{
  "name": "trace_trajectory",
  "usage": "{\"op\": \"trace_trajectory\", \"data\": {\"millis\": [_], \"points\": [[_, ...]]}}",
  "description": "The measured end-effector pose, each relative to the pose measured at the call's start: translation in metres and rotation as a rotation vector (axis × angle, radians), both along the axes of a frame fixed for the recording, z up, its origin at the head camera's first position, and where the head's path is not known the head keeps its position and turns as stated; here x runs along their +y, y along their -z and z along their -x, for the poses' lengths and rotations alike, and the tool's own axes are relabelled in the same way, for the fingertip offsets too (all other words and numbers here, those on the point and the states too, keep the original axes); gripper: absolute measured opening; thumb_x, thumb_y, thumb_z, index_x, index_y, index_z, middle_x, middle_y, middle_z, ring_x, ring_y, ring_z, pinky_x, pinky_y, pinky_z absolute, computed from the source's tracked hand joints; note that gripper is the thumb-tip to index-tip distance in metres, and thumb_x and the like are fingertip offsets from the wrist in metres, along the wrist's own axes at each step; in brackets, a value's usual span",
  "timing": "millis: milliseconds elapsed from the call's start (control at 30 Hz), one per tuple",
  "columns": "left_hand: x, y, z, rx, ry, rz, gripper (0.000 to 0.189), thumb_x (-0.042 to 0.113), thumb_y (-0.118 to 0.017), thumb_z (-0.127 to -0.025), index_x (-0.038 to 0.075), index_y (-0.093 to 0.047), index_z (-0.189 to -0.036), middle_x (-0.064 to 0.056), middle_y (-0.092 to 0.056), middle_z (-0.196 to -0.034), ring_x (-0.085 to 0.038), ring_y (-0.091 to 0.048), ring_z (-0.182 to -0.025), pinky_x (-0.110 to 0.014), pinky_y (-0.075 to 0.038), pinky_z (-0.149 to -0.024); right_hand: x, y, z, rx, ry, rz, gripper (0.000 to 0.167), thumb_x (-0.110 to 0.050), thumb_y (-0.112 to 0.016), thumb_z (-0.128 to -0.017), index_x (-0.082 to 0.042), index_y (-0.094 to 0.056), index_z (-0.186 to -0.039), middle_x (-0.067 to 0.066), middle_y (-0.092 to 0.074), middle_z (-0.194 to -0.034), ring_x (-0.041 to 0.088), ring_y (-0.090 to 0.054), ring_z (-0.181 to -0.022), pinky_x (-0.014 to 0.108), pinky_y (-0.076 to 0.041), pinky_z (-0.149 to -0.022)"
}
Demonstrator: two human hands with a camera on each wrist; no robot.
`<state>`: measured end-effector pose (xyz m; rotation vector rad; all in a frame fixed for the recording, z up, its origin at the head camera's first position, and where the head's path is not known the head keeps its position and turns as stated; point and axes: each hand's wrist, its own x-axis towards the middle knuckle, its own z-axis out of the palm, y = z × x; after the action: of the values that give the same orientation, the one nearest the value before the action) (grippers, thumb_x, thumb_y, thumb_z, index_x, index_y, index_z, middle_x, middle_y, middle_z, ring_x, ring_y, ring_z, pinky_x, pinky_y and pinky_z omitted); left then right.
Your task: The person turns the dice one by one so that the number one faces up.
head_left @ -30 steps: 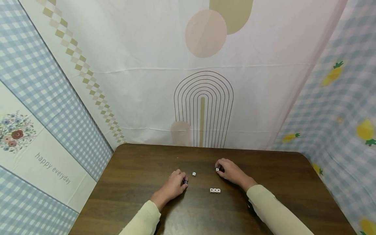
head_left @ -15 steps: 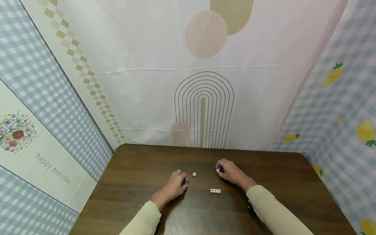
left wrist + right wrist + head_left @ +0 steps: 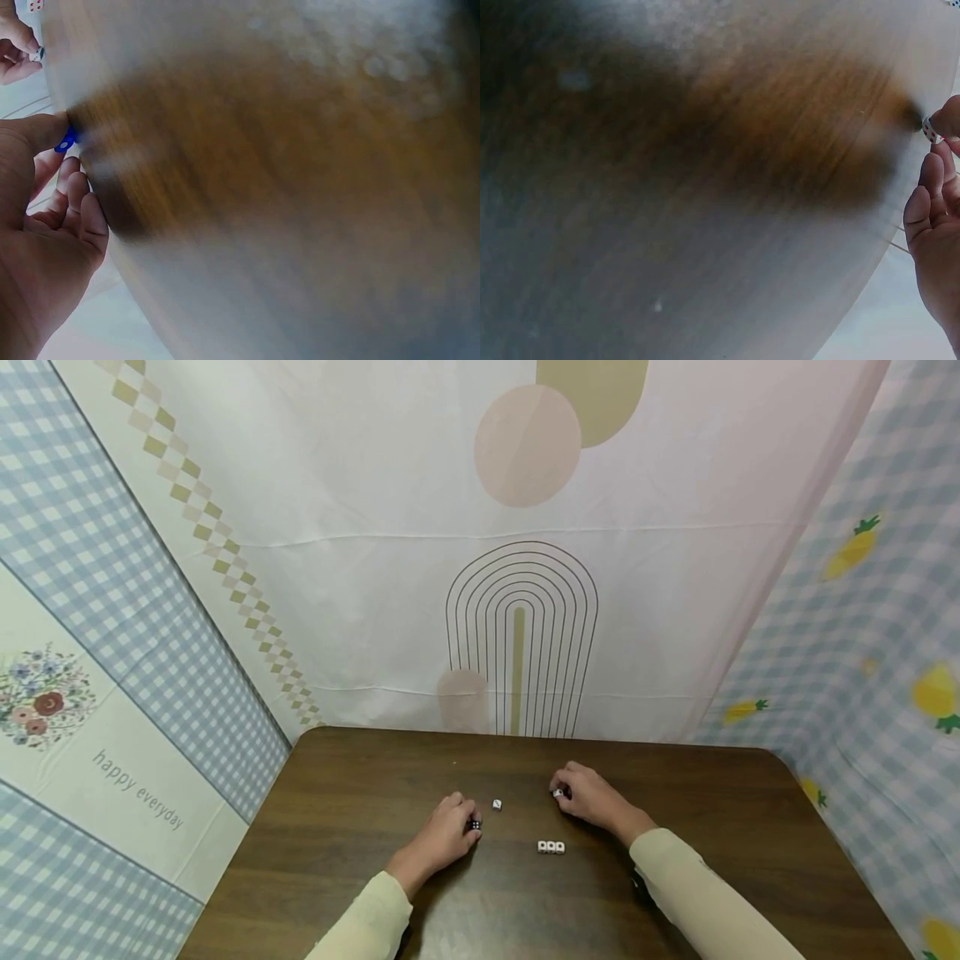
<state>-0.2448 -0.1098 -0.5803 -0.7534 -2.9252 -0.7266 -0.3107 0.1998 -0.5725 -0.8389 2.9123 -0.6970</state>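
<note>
Across the brown wooden table (image 3: 495, 906), seen from above, we saw two bare hands in pale cream sleeves, each pinching a small die. The left hand (image 3: 442, 837) held a dark die (image 3: 476, 826) with white pips between thumb and fingertip; in the left wrist view we could see that it was blue. The right hand (image 3: 591, 797), a little farther from the person, held a white die (image 3: 557, 792) with dark spots in the same kind of pinch, thumb and fingertip set narrowly about it. We could not tell whether either held die touched the tabletop. Between the hands, nearer the left, a loose white cube (image 3: 497, 805) lay on the wood. Closer to the person than the right hand, we saw a row of three white dice (image 3: 551, 847) set side by side, each showing one large dark dot. Behind the table hung a white cloth (image 3: 360, 610) printed with thin nested arches and a pink circle; at both sides we saw blue-and-white checked fabric (image 3: 795, 643), with yellow pineapples on the right.
</note>
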Motion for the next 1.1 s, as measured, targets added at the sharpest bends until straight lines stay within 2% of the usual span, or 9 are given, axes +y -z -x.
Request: {"op": "trace_trajectory", "data": {"millis": [267,567,900,1100], "points": [[0.0,0.0,0.0,0.007,0.0,0.005,0.016,0.017,-0.078,-0.092,0.017,-0.063,-0.092,0.004,-0.05,-0.091,-0.013,-0.046,-0.084,-0.031,-0.045,-0.078,-0.002,-0.002,-0.001,-0.05,0.037,-0.032,0.015,-0.011,-0.073,-0.091,-0.017,-0.076,-0.104,-0.004,-0.058,-0.099,0.009,-0.052,-0.082,0.031,-0.05,-0.077],[0.0,0.001,0.0,0.035,0.004,-0.006,0.017,0.017,-0.08,-0.09,0.016,-0.063,-0.092,0.004,-0.05,-0.09,-0.014,-0.047,-0.084,-0.032,-0.045,-0.078,0.001,0.004,-0.001,-0.002,0.027,-0.025,0.021,-0.012,-0.075,-0.091,-0.015,-0.073,-0.111,-0.004,-0.058,-0.101,0.01,-0.055,-0.089,0.034,-0.051,-0.081],[0.0,0.0,-0.001,0.004,-0.004,-0.01,0.015,0.016,-0.079,-0.091,0.015,-0.063,-0.093,0.004,-0.05,-0.092,-0.014,-0.047,-0.086,-0.032,-0.046,-0.079,0.003,0.01,0.0,0.036,0.0,0.053,0.011,-0.01,-0.075,-0.09,-0.013,-0.069,-0.099,-0.003,-0.061,-0.095,0.01,-0.058,-0.087,0.03,-0.052,-0.077],[0.001,-0.001,-0.001,0.009,-0.002,-0.01,0.016,0.016,-0.079,-0.091,0.015,-0.063,-0.092,0.004,-0.05,-0.091,-0.015,-0.047,-0.086,-0.033,-0.046,-0.079,0.005,0.011,-0.001,0.04,-0.011,0.074,0.013,-0.006,-0.076,-0.088,-0.014,-0.068,-0.096,-0.004,-0.06,-0.093,0.01,-0.057,-0.085,0.028,-0.052,-0.075]]}}
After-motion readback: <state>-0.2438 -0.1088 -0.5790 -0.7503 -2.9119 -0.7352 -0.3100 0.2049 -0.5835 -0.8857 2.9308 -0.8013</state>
